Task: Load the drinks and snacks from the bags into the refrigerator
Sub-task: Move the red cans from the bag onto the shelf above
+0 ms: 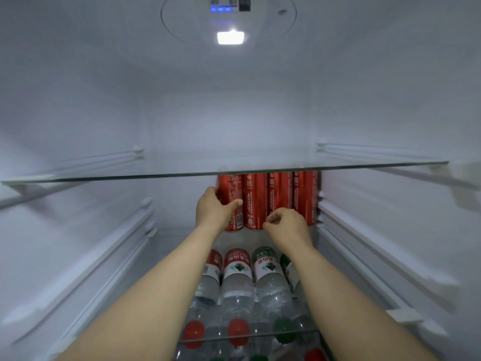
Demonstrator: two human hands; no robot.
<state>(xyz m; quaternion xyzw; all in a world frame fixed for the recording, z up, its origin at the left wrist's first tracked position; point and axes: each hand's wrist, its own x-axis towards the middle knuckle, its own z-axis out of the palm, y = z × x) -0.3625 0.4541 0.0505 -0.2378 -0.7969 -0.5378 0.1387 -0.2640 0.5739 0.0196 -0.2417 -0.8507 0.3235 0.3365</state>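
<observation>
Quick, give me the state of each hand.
Left hand: grips the leftmost red can.
Right hand: fingers curled at the third can; grip cannot be told.

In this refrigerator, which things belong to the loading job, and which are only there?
Job: red cans; water bottles; left hand gripping the leftmost can; right hand by the cans.
Only there: glass shelf; lamp; control panel.
</observation>
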